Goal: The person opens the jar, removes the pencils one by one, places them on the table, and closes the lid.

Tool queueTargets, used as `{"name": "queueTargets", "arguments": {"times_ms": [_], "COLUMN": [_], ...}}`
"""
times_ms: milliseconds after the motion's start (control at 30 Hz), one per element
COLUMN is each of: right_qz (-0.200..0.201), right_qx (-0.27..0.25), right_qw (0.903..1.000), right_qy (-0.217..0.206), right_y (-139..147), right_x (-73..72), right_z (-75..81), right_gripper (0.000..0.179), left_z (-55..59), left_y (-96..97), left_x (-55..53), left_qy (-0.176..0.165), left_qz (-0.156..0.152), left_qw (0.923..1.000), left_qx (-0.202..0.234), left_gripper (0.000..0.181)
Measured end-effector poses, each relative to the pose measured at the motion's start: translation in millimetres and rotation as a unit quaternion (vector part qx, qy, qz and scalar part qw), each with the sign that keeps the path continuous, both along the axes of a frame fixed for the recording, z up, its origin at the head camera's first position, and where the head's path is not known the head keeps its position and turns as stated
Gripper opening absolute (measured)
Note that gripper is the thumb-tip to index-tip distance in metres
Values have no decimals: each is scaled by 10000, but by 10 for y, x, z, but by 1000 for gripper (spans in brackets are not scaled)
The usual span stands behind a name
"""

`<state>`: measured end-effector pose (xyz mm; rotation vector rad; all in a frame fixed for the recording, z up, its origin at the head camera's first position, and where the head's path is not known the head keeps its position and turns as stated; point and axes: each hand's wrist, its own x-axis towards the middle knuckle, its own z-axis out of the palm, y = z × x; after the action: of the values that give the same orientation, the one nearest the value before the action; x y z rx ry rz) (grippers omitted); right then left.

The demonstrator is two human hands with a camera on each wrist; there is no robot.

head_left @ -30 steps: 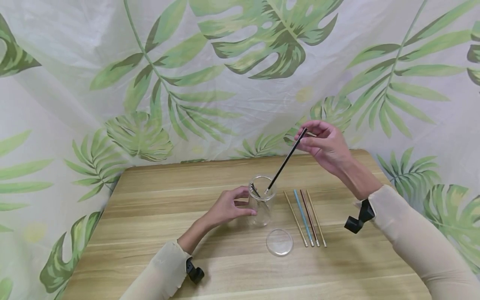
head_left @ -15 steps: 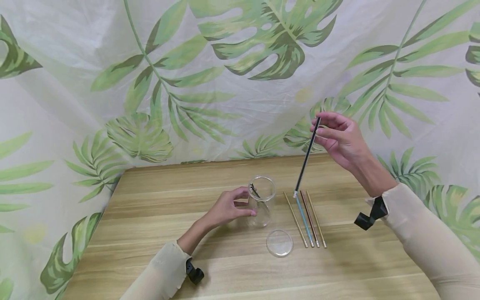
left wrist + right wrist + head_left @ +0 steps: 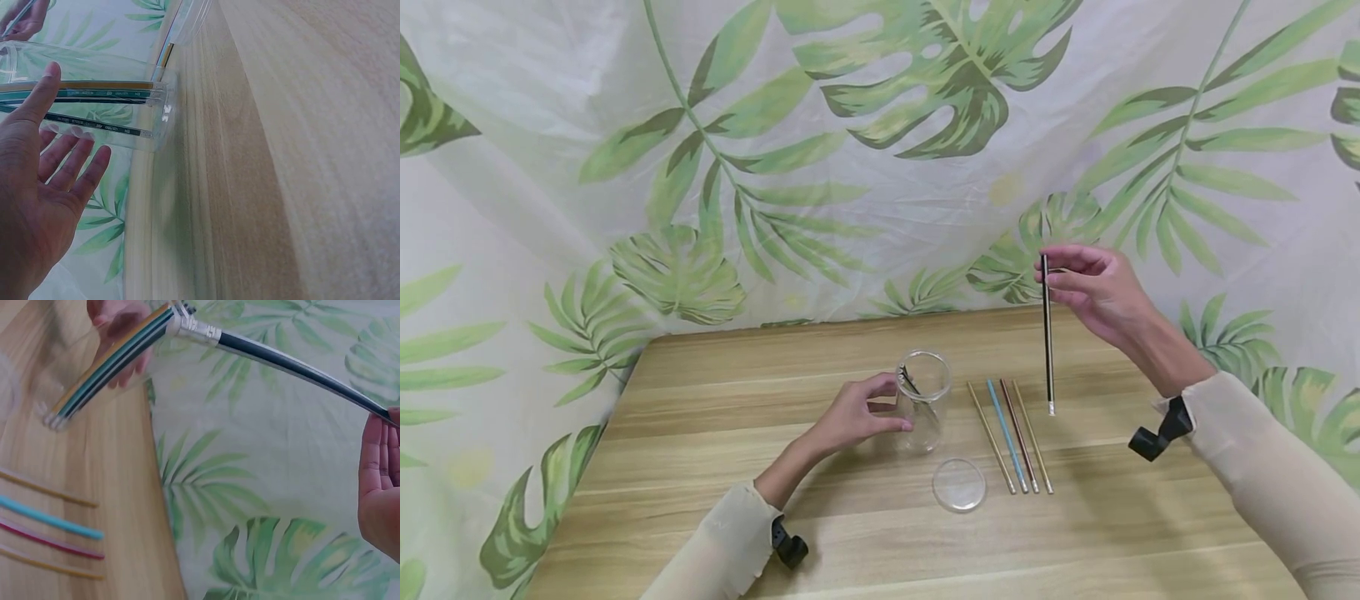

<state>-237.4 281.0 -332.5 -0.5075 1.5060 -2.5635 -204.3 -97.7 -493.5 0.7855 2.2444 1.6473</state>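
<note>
My left hand (image 3: 856, 415) holds a clear jar (image 3: 929, 429) from its left side, thumb in front and fingers behind. Inside the jar several pencils (image 3: 115, 94), gold, green and dark, lean together in the left wrist view. A black pencil (image 3: 1048, 350) with pale stripes hangs nearly upright from my right hand (image 3: 1105, 292), pinched near its top end. Its silvery tip points down, over the table to the right of a row of pencils. That row has a gold pencil (image 3: 992, 437), a blue pencil (image 3: 1007, 435), a dark red pencil (image 3: 1019, 435) and another gold pencil (image 3: 1033, 437).
A round clear lid (image 3: 958, 485) lies in front of the jar, left of the pencil row's lower ends. The wooden table (image 3: 737, 358) ends at the back against a leaf-print cloth (image 3: 820, 208).
My right hand has moved right with the black pencil, from over the jar's mouth past the pencil row, then down a little. The pencil has swung from slanted to nearly upright. The left hand stays put.
</note>
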Motion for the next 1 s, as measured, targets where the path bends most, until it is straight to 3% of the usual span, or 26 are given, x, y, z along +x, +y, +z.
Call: {"name": "queueTargets", "arguments": {"times_ms": [233, 433, 667, 900, 1000], "right_qz": [-80, -39, -372, -310, -342], "right_qx": [289, 722, 1658, 1714, 2004], "right_qw": [9993, 9967, 9823, 9800, 9737], "right_qy": [-207, -365, -786, -962, -1027], "right_y": [136, 258, 392, 495, 515], "right_x": [-27, -75, -45, -8, 8], "right_z": [-169, -411, -677, -944, -1052], "right_gripper": [35, 36, 29, 32, 31], "left_z": [1, -9, -26, -14, -13], "left_y": [1, 1, 4, 9, 7], "left_x": [-3, -8, -6, -11, -7], "left_qy": [52, 95, 101, 77, 82], "left_qz": [-3, 18, 13, 76, 95], "left_qw": [10000, 10000, 9999, 9999, 9999], "left_qx": [-5, -22, -16, -83, -79], "left_gripper": [60, 61, 60, 62, 62]}}
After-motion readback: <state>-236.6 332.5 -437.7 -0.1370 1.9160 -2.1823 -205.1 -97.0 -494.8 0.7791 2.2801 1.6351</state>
